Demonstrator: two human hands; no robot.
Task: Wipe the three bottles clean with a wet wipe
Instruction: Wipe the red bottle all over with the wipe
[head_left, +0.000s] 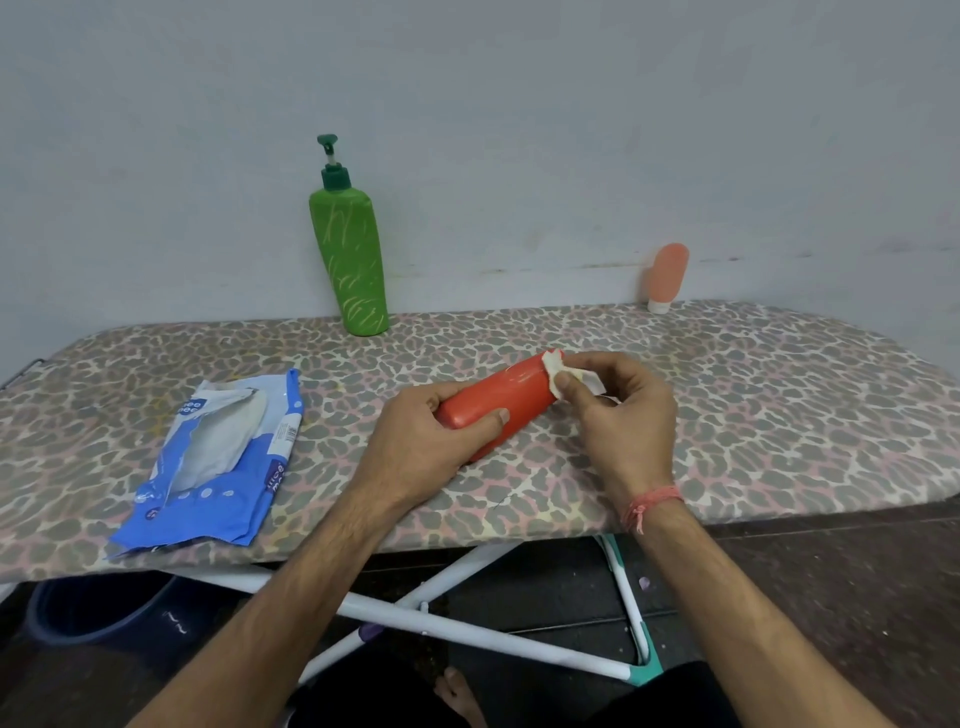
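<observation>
The left hand (436, 431) closes its grip around the near end of a bottle (498, 402) that lies tilted on its side over the tabletop (753, 410). At the bottle's far end, just right of that grip, the right hand (623, 415) pinches a wet wipe (558, 371) against the bottle. Left of the left grip, well apart, a wipes pack (218, 462) lies flat on the tabletop. Behind the grips and slightly left, a pump bottle (350, 254) stands upright at the tabletop's far edge by the wall (519, 130). Far right and behind, a small tube (667, 278) stands cap-down against the wall.
</observation>
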